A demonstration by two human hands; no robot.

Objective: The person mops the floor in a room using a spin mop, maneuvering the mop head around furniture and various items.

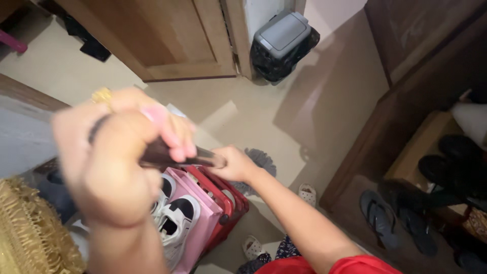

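Note:
Both of my hands grip a dark mop handle [203,158] that runs down toward a grey mop head [261,158] on the floor. My left hand [119,152] is close to the camera and blurred, closed around the upper part of the handle, with a gold ring on one finger. My right hand [234,165] holds the handle lower down, just above the mop head. Below my hands stands a red and pink shoe rack [218,203] holding white and black sneakers [175,218].
A grey-lidded black waste bin [281,45] stands by a wooden door [167,38]. A dark wooden shelf unit [406,122] at right holds black shoes and dark sandals [378,215]. White slippers [307,194] lie on the beige floor. A woven straw item [30,233] is at lower left.

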